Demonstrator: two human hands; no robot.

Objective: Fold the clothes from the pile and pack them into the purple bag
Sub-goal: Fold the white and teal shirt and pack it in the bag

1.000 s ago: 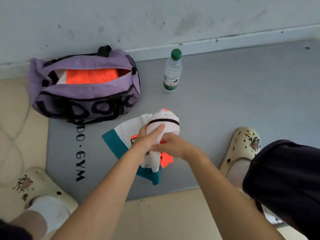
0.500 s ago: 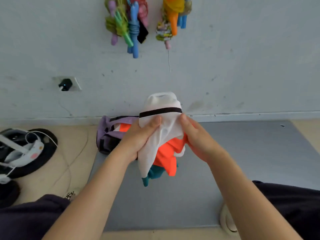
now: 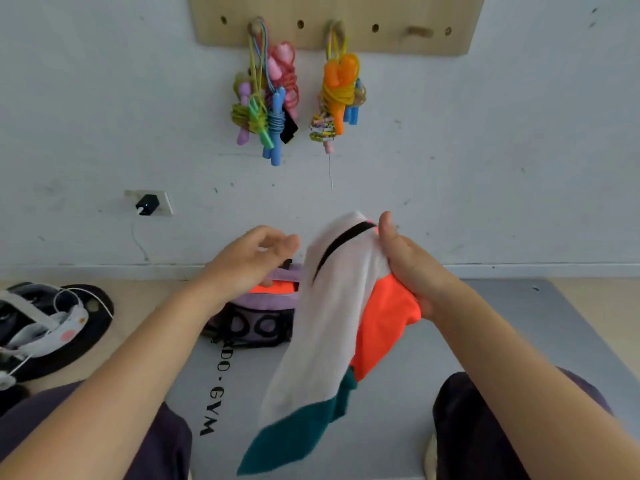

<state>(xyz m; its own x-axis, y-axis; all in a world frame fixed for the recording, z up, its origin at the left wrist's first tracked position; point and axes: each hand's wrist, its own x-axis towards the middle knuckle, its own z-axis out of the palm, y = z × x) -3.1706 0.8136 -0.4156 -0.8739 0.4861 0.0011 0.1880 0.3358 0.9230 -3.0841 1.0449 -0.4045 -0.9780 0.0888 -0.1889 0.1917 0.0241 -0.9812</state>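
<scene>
So far I see one orange piece already inside the purple bag (image 3: 263, 318), while above it my right hand (image 3: 412, 268) grips the unfolded garment (image 3: 332, 327), left hand (image 3: 249, 258) loose, empty.

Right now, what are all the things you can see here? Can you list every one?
Garment: one, white, orange and teal with a black stripe, hanging unfolded from the right hand.
Purple bag: one, purple with black letters, on the mat by the wall, open, something orange inside.
Mat: one, grey with black letters, on the floor.
Jump ropes: two bundles, many colours, hanging from pegs.
Peg board: one, wooden, high on the wall.
Charger: one, black, plugged into the wall socket.
Round black thing with white straps: one, on the floor at left.
Left hand: open, holds nothing.
Right hand: grips the garment near its top.
Legs: two, dark trousers.
</scene>
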